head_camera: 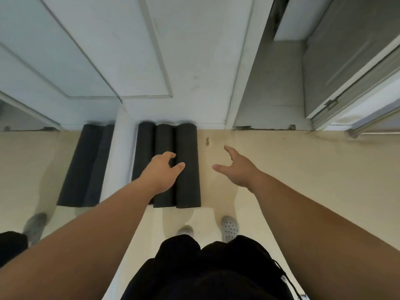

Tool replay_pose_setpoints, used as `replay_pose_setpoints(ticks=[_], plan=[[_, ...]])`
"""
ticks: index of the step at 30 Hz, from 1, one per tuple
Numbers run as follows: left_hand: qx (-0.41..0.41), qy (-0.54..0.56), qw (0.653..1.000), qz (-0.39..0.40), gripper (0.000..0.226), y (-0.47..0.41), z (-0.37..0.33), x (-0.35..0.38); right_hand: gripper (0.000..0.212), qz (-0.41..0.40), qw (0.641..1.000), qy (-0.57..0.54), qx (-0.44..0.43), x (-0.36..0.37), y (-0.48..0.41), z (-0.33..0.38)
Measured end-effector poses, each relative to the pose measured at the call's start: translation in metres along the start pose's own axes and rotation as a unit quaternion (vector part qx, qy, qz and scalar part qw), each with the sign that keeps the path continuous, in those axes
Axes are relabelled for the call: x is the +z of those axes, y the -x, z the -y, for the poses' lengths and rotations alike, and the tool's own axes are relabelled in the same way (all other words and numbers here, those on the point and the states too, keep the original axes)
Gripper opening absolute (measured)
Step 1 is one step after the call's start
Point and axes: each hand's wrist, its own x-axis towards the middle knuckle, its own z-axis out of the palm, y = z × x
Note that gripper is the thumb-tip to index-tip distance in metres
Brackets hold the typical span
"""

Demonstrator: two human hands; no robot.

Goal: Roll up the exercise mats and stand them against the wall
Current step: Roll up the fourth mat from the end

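Observation:
Three dark grey rolled mats stand side by side against the white wall (194, 61): a left roll (144, 148), a middle roll (164, 139) and a right roll (187, 182). My left hand (161, 172) lies on the middle roll well up its length, fingers curled over it and thumb reaching onto the right roll. My right hand (236, 167) hovers to the right of the rolls over the beige floor (303, 169), fingers spread and holding nothing.
A mirror panel (43, 169) at the left reflects the rolls and a shoe. A white post (120, 161) separates it from the rolls. A doorway (270, 94) with a grey sliding door (346, 61) opens at the right. My shoes (229, 227) stand just in front of the rolls.

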Motion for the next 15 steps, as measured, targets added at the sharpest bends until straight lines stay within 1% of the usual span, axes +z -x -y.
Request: replay_pose_setpoints(ticks=[2,4,8,12,15], plan=[[0.047,-0.012,0.999,-0.014,0.056,0.008,-0.004,-0.010,0.084,-0.035,0.999,-0.029,0.000,0.006,0.024,0.007],[0.078,-0.037,0.996,-0.008,0.054,0.015,-0.004,-0.016,0.083,-0.072,0.995,-0.064,0.012,0.015,0.050,0.010],[0.127,-0.088,0.986,0.054,0.054,0.036,-0.015,-0.004,0.086,-0.128,0.987,-0.090,0.039,0.037,0.112,-0.004],[0.211,-0.137,0.962,0.109,0.053,0.075,-0.061,0.040,0.087,-0.205,0.967,-0.131,0.075,0.040,0.192,-0.046],[0.284,-0.179,0.930,0.149,0.055,0.127,-0.102,0.096,0.088,-0.278,0.936,-0.185,0.113,0.044,0.269,-0.103]])
